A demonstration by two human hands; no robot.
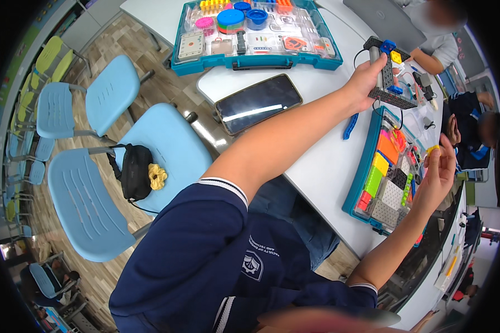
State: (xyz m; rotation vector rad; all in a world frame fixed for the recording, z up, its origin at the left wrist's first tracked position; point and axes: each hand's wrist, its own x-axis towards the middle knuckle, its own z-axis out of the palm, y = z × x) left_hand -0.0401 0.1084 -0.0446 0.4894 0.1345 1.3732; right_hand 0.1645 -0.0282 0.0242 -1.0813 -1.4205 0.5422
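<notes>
My left hand (365, 83) reaches across the table, closed round a dark grey frame model (393, 91) built from perforated plastic beams. Blue and yellow pieces are fixed on the model, and a thin black cable loops from it. To the right, my right hand (440, 176) pinches a small yellow piece (432, 150) between thumb and fingertips. That hand is raised over the far side of an open teal case (350, 194), whose compartments hold orange, yellow, green, red, grey and black building pieces. A blue strip (350, 127) lies on the table between the model and my forearm.
A black phone (258, 104) lies near the table edge. Behind it stands another teal parts case (205, 65). A grey laptop (380, 22) and a person's arm (428, 60) are at the far side. Blue chairs (161, 141), one bearing a black bag (136, 172), stand at left.
</notes>
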